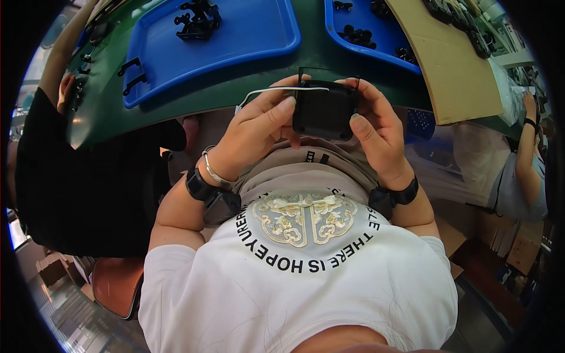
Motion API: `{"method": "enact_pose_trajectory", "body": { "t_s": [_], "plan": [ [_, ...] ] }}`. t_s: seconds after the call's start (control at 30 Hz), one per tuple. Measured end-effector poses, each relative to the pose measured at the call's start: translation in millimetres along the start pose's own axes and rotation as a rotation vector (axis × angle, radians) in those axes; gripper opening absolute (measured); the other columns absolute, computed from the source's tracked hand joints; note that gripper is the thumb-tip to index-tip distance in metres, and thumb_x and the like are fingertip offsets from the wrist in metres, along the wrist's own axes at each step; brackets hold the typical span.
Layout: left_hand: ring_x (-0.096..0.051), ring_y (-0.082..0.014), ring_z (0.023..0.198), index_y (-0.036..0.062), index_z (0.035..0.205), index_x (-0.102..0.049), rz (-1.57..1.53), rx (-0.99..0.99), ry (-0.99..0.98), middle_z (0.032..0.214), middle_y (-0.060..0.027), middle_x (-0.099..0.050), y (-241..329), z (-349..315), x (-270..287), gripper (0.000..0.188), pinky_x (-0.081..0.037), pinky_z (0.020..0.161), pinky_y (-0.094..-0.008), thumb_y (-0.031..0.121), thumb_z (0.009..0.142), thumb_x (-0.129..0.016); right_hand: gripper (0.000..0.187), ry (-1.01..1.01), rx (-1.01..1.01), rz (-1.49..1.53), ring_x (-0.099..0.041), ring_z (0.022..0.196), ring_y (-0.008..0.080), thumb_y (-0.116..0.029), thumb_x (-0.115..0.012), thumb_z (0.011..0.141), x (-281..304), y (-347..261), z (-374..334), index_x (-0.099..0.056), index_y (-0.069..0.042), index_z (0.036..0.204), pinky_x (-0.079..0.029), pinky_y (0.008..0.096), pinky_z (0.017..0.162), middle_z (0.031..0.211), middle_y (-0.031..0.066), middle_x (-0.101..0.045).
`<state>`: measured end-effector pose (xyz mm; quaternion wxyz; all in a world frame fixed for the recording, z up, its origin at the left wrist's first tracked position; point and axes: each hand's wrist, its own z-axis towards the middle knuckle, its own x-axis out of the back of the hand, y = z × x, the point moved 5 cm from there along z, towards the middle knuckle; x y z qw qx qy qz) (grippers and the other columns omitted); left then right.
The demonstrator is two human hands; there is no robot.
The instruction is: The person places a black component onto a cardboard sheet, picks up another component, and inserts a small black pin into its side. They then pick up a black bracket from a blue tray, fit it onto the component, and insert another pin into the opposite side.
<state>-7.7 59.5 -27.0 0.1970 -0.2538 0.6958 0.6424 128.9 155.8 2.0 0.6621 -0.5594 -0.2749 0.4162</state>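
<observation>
Both my hands hold a small black square plastic housing [324,110] in front of my chest, just short of the green table edge. My left hand [256,129] grips its left side, thumb lying across the face. My right hand [376,126] grips the right side, thumb on the lower right corner. A thin white cable [276,90] runs from the top of the housing leftward over my left fingers. Each wrist wears a black band, and the left also carries a silver bangle.
On the green table [235,88] stand two blue trays [235,35] [365,47] with several small black plastic parts. A tan board [447,65] lies at the right. One person in black sits at my left, another at the far right.
</observation>
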Motion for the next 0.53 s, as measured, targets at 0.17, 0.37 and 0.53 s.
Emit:
{"method": "enact_pose_trajectory", "body": {
  "t_s": [0.17, 0.37, 0.53],
  "plan": [
    [-0.055, -0.0053, 0.07, 0.0019, 0.129, -0.043, -0.007, -0.041, 0.135, 0.085, -0.0025, -0.058, -5.8, 2.7, 3.8, 0.044, -0.047, 0.056, -0.0192, 0.033, 0.098, -0.04, 0.05, 0.045, 0.094, -0.105, -0.046, 0.113, 0.016, -0.019, -0.053, 0.092, 0.9, 4.4, 0.1, -0.033, 0.005, 0.132, -0.036, 0.0283, 0.097, 0.126, 0.0113, -0.046],
    [-0.052, -0.0018, 0.067, 0.0023, 0.127, -0.046, 0.12, -0.122, 0.309, 0.084, 0.0, -0.058, -5.8, 5.6, -4.8, 0.044, -0.047, 0.056, -0.0166, 0.034, 0.097, -0.04, 0.052, 0.106, 0.136, -0.119, -0.043, 0.119, 0.0177, -0.023, -0.048, 0.094, -1.8, 8.7, 0.2, -0.03, 0.004, 0.134, -0.034, 0.0299, 0.101, 0.131, 0.0129, -0.043],
    [-0.056, -0.002, 0.079, 0.0075, 0.131, -0.044, 0.119, -0.206, 0.251, 0.098, 0.0008, -0.059, -4.8, 6.3, -9.0, 0.042, -0.05, 0.06, -0.0164, 0.033, 0.097, -0.041, 0.051, 0.103, 0.159, -0.04, -0.041, 0.122, 0.02, -0.024, -0.046, 0.095, -2.5, 10.5, 2.7, -0.029, 0.001, 0.136, -0.031, 0.0326, 0.103, 0.133, 0.0134, -0.041]
  ]
}}
